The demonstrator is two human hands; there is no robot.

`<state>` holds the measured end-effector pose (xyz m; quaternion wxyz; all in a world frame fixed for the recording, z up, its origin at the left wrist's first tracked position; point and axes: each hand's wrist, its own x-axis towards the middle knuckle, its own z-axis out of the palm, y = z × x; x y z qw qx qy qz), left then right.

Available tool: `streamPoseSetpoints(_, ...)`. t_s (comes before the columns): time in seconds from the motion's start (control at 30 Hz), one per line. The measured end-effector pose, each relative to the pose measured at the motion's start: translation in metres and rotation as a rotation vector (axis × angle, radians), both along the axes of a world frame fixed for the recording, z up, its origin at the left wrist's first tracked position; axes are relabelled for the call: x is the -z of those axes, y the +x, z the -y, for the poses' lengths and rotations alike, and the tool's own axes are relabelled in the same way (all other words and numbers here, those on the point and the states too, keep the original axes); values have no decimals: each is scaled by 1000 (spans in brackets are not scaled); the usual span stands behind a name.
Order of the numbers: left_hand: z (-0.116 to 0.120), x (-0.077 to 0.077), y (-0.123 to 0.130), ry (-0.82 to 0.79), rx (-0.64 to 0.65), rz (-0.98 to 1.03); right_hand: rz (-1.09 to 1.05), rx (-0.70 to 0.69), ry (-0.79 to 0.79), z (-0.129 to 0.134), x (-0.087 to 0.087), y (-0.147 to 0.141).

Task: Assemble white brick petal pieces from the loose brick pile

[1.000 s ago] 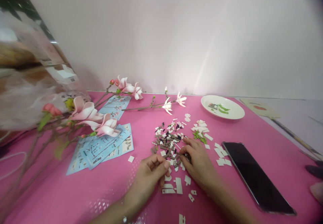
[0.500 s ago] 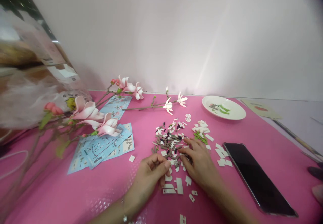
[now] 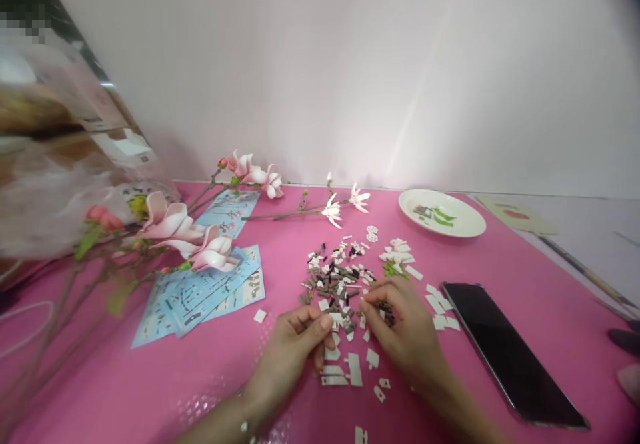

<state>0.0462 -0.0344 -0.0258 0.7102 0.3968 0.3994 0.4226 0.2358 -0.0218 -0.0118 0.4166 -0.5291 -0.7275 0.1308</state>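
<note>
Pink mat [image 3: 125, 377] carries three magnolia sprays [image 3: 170, 225], blue instruction sheets [image 3: 200, 297] with print too small to read, one white plate [image 3: 443, 212] and a black phone [image 3: 515, 354]. Between them lies a heap of small plastic bricks [image 3: 330, 284]. Left hand [image 3: 287, 357] curls its fingers together just below the heap; right hand [image 3: 405, 327] bunches its fingers at the heap's edge, any grip hidden.

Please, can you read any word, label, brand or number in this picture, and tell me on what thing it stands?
No text can be read clearly.
Blue instruction sheets: printing too small to read.
White label on the clear plastic bag: too blurred to read.
Pale card: no readable text.
Black phone: screen dark, no text shown.
</note>
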Motion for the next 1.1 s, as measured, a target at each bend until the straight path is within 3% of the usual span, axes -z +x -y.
streamPoseSetpoints(0.17,-2,1,0,-20,-11,49,-302,-66,-241,8,-5,-5)
streamPoseSetpoints(0.43,-1,-1,1,-34,-18,60,-469,-195,-272,13,-9,-6)
streamPoseSetpoints(0.67,-1,-2,3,-23,-28,49,-680,-271,-444,18,-14,-9)
streamPoseSetpoints(0.9,-2,-6,3,-9,-28,32,-693,-199,-501,18,-9,-12)
streamPoseSetpoints(1.1,-2,-5,2,10,-9,40,-508,-229,-480,16,-9,-11)
